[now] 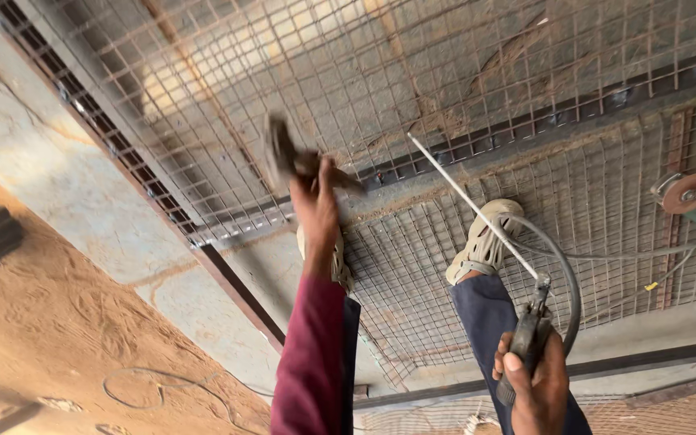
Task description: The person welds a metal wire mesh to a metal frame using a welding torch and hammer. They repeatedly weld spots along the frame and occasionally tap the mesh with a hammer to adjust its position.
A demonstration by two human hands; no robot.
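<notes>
1. In the head view, the left hand is lifted up and its fingers are closed tight around the handle of a dark, rusty metal hammer. The hammer looks blurry. Its head is up and to the left of the hand, over the wire mesh.
2. The left arm has a dark red sleeve.
3. The right hand is low on the right. Its fingers are wrapped tight around a dark welding holder with metal jaws.
4. A long, thin, pale welding rod sticks out of the holder and points up to the left. Its tip is near the dark steel bar of the frame.
5. A grey cable curves from the holder past the right foot.
6. Both feet stand on the rusty square wire mesh. The right foot wears a pale, dusty sandal. The other foot is mostly hidden behind the left arm.
7. A green grinder with a round orange disc lies on the mesh far to the right, well apart from both hands.
8. Brown sandy ground is on the left, next to the frame.
</notes>
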